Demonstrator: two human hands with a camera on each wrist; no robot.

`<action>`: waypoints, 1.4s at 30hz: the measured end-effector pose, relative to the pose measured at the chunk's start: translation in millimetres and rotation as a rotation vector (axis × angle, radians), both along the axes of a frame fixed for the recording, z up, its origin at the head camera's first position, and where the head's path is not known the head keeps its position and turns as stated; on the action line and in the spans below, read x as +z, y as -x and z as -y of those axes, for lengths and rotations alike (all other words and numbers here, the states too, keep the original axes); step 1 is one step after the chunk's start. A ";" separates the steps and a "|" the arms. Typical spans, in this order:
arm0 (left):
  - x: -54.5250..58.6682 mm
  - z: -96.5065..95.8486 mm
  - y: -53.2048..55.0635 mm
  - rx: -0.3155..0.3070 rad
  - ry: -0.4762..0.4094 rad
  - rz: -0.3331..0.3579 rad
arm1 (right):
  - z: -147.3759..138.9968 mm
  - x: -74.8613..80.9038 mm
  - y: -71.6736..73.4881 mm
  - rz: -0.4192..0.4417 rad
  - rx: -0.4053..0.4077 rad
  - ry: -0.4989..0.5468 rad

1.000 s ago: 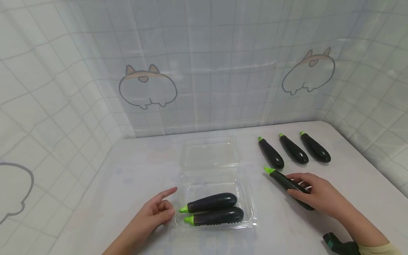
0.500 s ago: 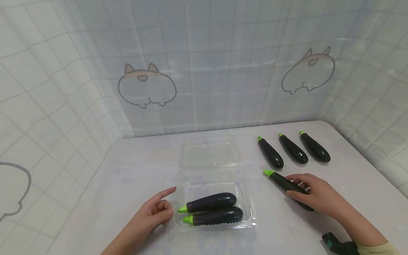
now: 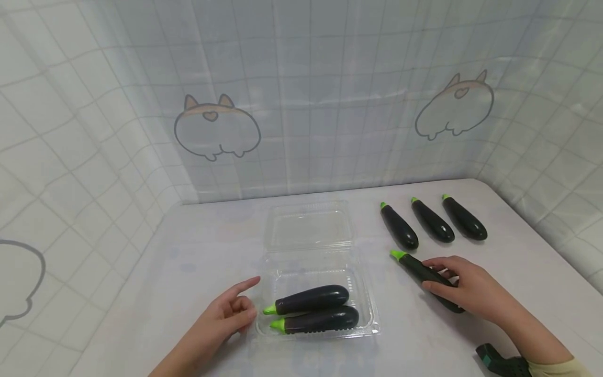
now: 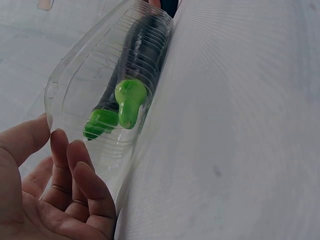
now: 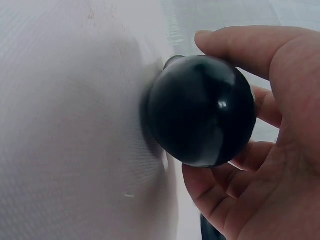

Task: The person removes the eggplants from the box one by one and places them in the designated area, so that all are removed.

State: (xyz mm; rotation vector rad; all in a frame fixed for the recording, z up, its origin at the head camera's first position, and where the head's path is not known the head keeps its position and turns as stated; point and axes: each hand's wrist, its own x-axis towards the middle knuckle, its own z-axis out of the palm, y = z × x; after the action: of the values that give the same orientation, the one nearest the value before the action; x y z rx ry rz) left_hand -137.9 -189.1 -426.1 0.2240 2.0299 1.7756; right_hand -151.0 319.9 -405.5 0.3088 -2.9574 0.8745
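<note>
In the head view, a clear plastic clamshell container (image 3: pixel 369 309) lies with its lid (image 3: pixel 308 225) folded back. Two dark eggplants (image 3: pixel 313 298) with green stems lie side by side in its base. My left hand (image 3: pixel 231 311) is at the container's left edge; the left wrist view has its thumb and a fingertip pinching the rim (image 4: pixel 48 97), with the index finger stretched out in the head view. Right of the container, my right hand (image 3: pixel 464 283) grips another eggplant (image 3: pixel 416 268) between thumb and fingers, near its thick end (image 5: pixel 200 112), low over the table.
Three more eggplants (image 3: pixel 433 220) lie in a slanted row at the back right of the white table (image 3: pixel 202 246). A dark strapped device (image 3: pixel 501 361) is by the right wrist. Checked cloth walls (image 3: pixel 311 115) enclose the table at the back and sides.
The eggplant in my right hand has dipped slightly at its stem end, down toward the table. My left hand and the container keep their places.
</note>
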 end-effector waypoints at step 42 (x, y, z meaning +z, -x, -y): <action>-2.0 -0.2 2.2 0.010 -0.019 0.004 | 0.5 3.8 0.1 0.062 -0.002 0.059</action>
State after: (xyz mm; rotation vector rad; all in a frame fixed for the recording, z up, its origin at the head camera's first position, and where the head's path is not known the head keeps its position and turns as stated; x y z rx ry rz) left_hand -140.2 -188.9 -428.1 0.2154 2.0155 1.8007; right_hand -151.1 319.4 -401.7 0.2812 -2.9811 0.9863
